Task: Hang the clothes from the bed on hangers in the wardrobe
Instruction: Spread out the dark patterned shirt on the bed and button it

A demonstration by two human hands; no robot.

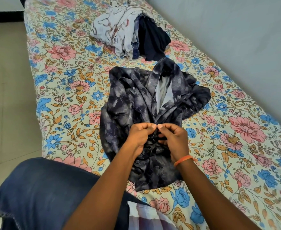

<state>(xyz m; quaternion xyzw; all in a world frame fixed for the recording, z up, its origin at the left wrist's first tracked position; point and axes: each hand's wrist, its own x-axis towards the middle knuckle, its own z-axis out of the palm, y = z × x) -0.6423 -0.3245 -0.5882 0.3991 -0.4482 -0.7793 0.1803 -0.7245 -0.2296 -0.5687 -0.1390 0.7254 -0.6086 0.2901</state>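
One dark navy-and-grey marbled button-up shirt (146,113) is lying spread out, collar away from the person, near the middle of the bed covered in a cream floral sheet with pink and blue flowers (66,83). Two bare hands are meeting over the shirt's front placket: the left hand (140,135) is pinching the fabric edge between thumb and curled fingers (148,125), and the right hand (172,138), wearing one orange thread band (183,160) at the wrist, is pinching the opposite edge just beside it, so both sets of fingers are grasping the shirt and their thumbs are almost touching. Two buttons are showing on the placket below the hands. Farther up the bed, well apart from the shirt being handled, one heap of crumpled clothes (128,35) is sitting, with at least three garments counted in it: a pale patterned one, a blue checked one and a dark navy one. The person's knee in blue denim (42,188) is resting at the bed's near edge
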